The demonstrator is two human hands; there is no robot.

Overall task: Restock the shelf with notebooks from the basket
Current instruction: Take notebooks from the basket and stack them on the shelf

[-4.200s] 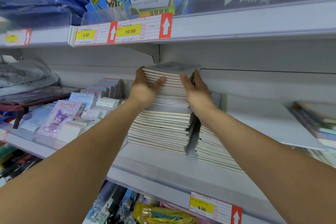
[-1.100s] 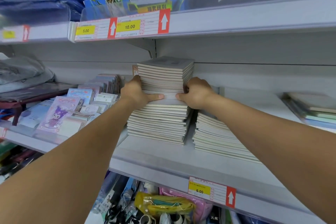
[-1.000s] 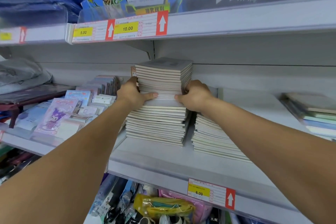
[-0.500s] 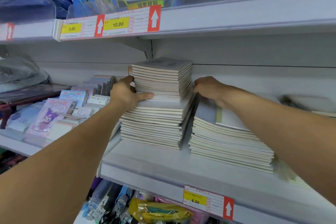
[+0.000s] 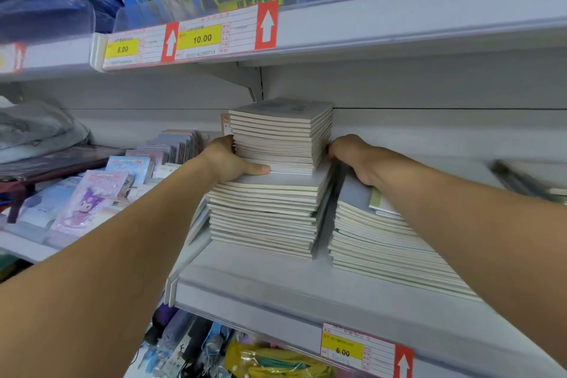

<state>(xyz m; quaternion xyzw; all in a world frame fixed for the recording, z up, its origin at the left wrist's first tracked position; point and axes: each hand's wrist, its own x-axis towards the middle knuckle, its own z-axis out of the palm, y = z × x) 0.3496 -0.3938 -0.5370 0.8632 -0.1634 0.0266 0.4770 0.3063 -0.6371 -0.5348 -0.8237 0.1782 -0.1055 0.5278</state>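
Cream-edged notebooks (image 5: 280, 138) already sit high on the shelf (image 5: 276, 279); left hand (image 5: 233, 159) clasps the upper batch, right hand (image 5: 352, 156) has a curled grip pressing the neighbouring stack (image 5: 383, 236). Basket unseen, remainder unknown.

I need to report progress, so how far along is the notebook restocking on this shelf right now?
Done: a small upper stack already sits on the larger lower stack, with a second pile beside it. In hand: the left hand holds the upper stack's left side, and the right hand reaches behind its right edge, apparently squaring it. Left: the basket is out of view, so what remains cannot be told.
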